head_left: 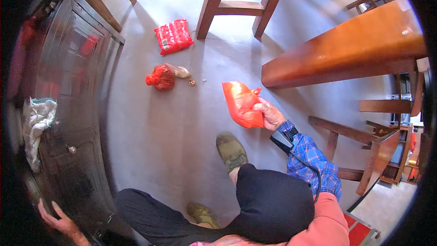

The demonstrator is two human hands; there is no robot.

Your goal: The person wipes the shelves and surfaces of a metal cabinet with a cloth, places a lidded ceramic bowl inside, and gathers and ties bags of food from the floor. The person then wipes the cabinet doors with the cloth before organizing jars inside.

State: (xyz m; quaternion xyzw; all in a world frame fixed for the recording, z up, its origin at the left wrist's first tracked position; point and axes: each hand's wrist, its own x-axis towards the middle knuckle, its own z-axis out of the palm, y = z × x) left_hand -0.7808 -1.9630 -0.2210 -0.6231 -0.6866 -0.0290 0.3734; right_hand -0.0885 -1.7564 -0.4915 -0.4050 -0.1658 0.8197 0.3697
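My right hand is closed on the gathered side of an orange-red plastic bag, held out over the floor. What the bag contains is hidden. At the lower left, my left hand has its fingers apart and holds nothing. It is beside the dark wooden cabinet; whether it touches the wood I cannot tell. On the floor ahead lie a knotted red plastic bag, a small clear bag with pale contents and a shiny red printed packet.
A wooden bench juts in from the right, with a stool below it. More wooden legs stand at the top. A whitish cloth hangs on the cabinet. Small bits lie on the grey floor.
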